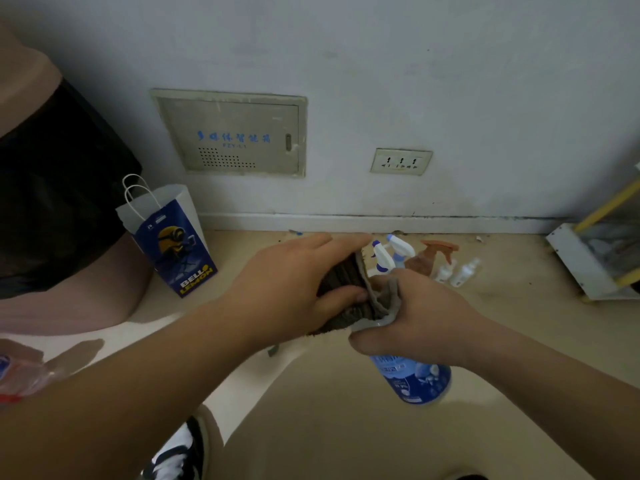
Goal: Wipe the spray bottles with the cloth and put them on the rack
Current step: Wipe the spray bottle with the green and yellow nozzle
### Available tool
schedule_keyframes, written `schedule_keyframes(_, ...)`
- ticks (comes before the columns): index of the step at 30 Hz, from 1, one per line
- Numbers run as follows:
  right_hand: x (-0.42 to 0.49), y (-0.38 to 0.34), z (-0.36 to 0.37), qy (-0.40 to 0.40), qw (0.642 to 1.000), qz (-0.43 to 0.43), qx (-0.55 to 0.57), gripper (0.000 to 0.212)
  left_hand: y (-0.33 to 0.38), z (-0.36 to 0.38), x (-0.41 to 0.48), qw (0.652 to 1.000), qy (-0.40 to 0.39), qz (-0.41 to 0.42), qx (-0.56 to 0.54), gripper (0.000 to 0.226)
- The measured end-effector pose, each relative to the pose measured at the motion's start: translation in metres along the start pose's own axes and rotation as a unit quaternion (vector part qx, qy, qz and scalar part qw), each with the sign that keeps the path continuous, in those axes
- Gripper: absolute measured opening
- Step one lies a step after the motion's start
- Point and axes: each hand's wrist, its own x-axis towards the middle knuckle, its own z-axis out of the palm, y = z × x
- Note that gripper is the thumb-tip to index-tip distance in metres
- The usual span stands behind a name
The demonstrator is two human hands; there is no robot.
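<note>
My right hand [419, 313] grips the neck of a blue-labelled spray bottle [414, 377], held above the floor. My left hand [294, 289] holds a brown-grey cloth [349, 289] wrapped around the bottle's top, thumb pressed on the fabric. The bottle's head is hidden under the cloth. Behind my hands, more spray bottles stand on the floor by the wall: two white-and-blue ones [393, 254], an orange-brown one [433, 256] and two small white ones [457, 271]. The white and yellow rack [585, 265] stands at the right edge.
A blue and white paper bag [173, 237] stands on the floor at the left, beside a pink bin lined with a black bag [59, 188]. A wall panel [232, 133] and socket [401, 161] are behind. My shoe [180, 452] shows at the bottom.
</note>
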Motion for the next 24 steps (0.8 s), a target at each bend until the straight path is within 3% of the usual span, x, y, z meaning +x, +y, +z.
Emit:
schedule_keyframes(4, -0.003, -0.006, -0.002, 0.015, 0.999, -0.013, -0.034, 0.038, 0.006, 0.001, 0.001, 0.998, 0.046, -0.025, 0.02, 0.07)
schedule_keyframes(8, -0.005, -0.006, -0.003, 0.017, 1.0, 0.016, -0.021, 0.045, 0.005, 0.003, 0.009, 0.984, 0.105, -0.092, -0.108, 0.031)
schedule_keyframes(10, -0.006, -0.006, -0.004, 0.009, 0.999, 0.034, -0.013, 0.058, 0.003, 0.006, 0.012, 0.978, 0.123, -0.116, -0.122, 0.029)
schedule_keyframes(14, -0.007, -0.001, -0.006, -0.013, 0.999, 0.037, 0.01, 0.064, -0.001, 0.005, 0.011, 0.976, 0.059, -0.117, -0.174, 0.022)
schedule_keyframes(18, -0.007, -0.001, -0.015, 0.007, 0.999, -0.015, 0.033, 0.043, -0.006, -0.004, 0.009, 0.968, -0.047, -0.106, -0.224, 0.05)
schedule_keyframes(21, -0.005, -0.001, -0.016, 0.0, 0.998, -0.012, 0.063, 0.051, -0.002, -0.004, 0.011, 0.958, 0.022, -0.136, -0.251, 0.016)
schedule_keyframes(24, -0.003, 0.002, -0.01, 0.002, 0.995, 0.004, 0.096, 0.067, 0.0, 0.001, 0.014, 0.979, 0.091, -0.125, -0.135, 0.04)
